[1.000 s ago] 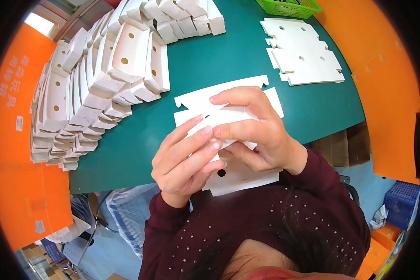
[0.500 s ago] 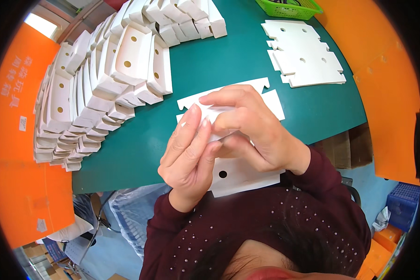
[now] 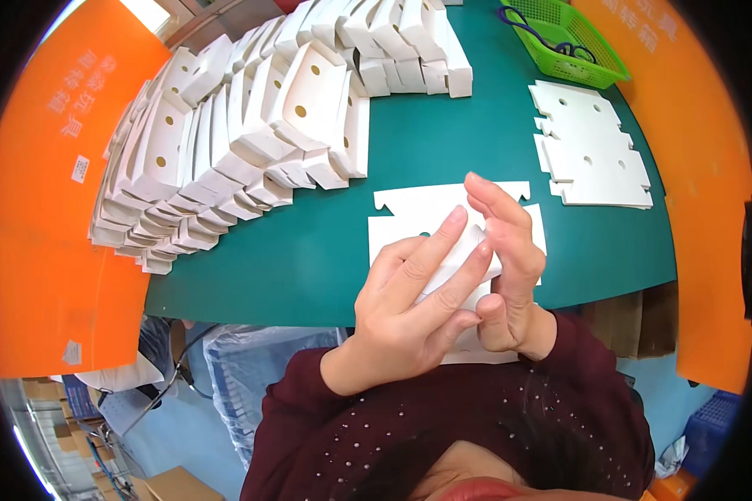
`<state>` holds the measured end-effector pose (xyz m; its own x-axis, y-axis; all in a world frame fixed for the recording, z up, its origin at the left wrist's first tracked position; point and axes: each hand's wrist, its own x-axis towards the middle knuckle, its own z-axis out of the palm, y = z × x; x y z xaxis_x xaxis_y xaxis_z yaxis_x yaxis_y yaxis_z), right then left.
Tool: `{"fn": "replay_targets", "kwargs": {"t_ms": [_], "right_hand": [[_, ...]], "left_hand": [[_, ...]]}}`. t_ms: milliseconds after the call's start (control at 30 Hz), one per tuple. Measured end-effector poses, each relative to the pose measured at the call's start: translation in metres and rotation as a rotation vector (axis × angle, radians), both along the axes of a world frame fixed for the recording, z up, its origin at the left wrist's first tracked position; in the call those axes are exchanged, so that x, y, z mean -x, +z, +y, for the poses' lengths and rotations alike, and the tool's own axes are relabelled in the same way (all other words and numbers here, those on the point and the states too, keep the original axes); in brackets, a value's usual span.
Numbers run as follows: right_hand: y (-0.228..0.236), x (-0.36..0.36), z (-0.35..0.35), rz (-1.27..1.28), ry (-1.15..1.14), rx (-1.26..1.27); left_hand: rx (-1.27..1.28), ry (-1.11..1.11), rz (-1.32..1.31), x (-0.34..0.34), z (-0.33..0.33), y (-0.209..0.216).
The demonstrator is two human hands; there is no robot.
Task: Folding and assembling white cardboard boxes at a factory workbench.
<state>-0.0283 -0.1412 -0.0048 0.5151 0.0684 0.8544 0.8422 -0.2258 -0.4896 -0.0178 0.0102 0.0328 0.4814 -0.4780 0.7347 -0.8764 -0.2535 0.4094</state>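
Note:
Between my two hands is a partly folded white cardboard piece [image 3: 474, 265], its edges mostly covered by fingers. My left hand [image 3: 409, 305] presses its extended fingers along the left and near sides of the card. Around the right end, my right hand [image 3: 514, 271] curls with its thumb low and its index finger raised. Underneath lies a flat white die-cut cardboard blank [image 3: 393, 234] with notched corners and a round hole, on the green tabletop [image 3: 309, 250]. How the folded piece joins the blank is hidden by my hands.
Rows of folded white boxes [image 3: 313, 96] with round holes are piled at the left and back. To the right sits a stack of flat white blanks [image 3: 597, 146], below a green plastic basket [image 3: 614, 77] with dark looped handles in it. Orange panels [image 3: 75, 209] flank both sides.
The view has shifted, so the table's contents appear farther right and lower. My left hand's fingers have spread over the card, and my right hand has turned more upright around its end.

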Motion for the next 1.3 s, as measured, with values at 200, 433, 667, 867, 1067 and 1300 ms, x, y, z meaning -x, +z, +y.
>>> {"fn": "replay_targets", "kwargs": {"t_ms": [200, 433, 667, 867, 1067, 1300], "right_hand": [[-0.003, 0.002, -0.015, 0.556, 0.152, 0.201], [-0.019, 0.005, -0.044, 0.589, -0.005, 0.425], [-0.003, 0.011, -0.04, 0.431, -0.103, 0.368], [-0.009, 0.033, -0.043, 0.471, -0.006, 0.62], [-0.036, 0.062, -0.059, 0.619, 0.092, 1.113], [-0.028, 0.057, -0.067, 0.64, 0.12, 1.132]], "left_hand": [[0.273, 0.247, 0.128, -0.019, 0.046, -0.013], [-0.047, 0.076, 0.381, -0.016, 0.077, -0.004], [-0.125, 0.333, -0.135, -0.042, 0.094, 0.024], [0.285, 1.118, -0.5, -0.169, 0.167, 0.03], [-0.213, 1.571, -0.476, -0.215, 0.183, 0.016], [-0.149, 1.256, -0.655, -0.162, 0.122, 0.018]]}}
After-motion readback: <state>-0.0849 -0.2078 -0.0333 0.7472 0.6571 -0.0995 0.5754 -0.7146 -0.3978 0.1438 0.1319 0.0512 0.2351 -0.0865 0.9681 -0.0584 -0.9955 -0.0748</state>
